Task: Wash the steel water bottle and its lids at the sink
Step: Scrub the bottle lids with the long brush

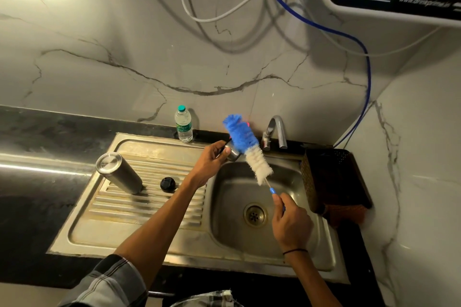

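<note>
The steel water bottle stands upside down on the drainboard, left of the basin. A black lid lies on the ridges just right of it. My left hand holds a steel cup-shaped lid over the basin's back left corner. My right hand grips the blue handle of a bottle brush, whose blue and white bristles point up and left, close beside the steel lid.
The sink basin with its drain lies below my hands. A tap stands at the back. A plastic water bottle stands by the wall, a dark basket sits on the right, and cables hang above.
</note>
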